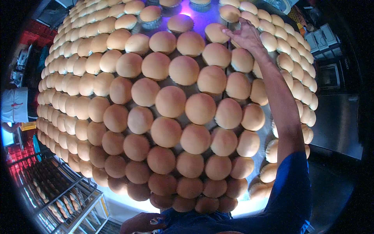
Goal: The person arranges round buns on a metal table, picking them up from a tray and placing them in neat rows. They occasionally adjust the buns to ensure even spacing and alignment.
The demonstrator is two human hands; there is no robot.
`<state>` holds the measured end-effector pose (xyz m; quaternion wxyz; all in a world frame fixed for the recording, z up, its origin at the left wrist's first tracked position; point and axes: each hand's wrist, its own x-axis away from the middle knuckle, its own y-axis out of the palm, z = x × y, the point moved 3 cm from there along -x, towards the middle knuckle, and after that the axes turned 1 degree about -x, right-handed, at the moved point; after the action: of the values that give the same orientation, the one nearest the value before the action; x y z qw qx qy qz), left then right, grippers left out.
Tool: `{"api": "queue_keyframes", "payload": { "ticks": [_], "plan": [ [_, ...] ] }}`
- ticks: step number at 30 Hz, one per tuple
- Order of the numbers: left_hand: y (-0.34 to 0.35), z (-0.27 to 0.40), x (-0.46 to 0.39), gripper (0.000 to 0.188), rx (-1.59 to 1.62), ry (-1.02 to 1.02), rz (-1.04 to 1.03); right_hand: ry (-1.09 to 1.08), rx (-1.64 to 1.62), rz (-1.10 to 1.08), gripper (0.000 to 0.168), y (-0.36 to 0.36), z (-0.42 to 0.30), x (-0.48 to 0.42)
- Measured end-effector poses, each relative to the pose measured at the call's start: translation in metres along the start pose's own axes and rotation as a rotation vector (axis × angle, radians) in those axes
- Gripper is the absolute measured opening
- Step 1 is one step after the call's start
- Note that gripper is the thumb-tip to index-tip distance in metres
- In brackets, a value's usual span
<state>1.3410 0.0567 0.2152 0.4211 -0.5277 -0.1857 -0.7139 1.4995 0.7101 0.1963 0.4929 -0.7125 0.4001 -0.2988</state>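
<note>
Rows of round golden-brown buns (170, 101) cover a large metal table (260, 158) before me, some seen to sit in pale pleated cups. My right hand (244, 33) reaches to the far part of the table. Its thumb is at the edge of one bun (216, 33), and its fingertips are by another bun (229, 13) just beyond; whether it grips either cannot be told. At the bottom, my left hand (143, 223) hangs near my body below the nearest buns, fingers partly curled, its inner side hidden.
A metal rack (68, 201) with trays of baked goods stands at the lower left. At the left edge is a person in a white apron (14, 104), near red crates (24, 155). Dark metal equipment (336, 122) stands on the right. Purple light reflects off the tabletop's far part.
</note>
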Motion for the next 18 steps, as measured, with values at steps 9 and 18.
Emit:
{"api": "queue_keyframes", "payload": {
  "ticks": [9, 18],
  "plan": [
    [-0.169, 0.025, 0.015, 0.063, -0.036, 0.258, 0.461, -0.192, 0.209, -0.054, 0.094, 0.086, -0.146, -0.094],
    [-0.312, 0.080, -0.071, 0.068, 0.277, 0.742, 0.617, 0.119, 0.152, -0.157, 0.088, 0.069, -0.133, -0.118]
  ]
}}
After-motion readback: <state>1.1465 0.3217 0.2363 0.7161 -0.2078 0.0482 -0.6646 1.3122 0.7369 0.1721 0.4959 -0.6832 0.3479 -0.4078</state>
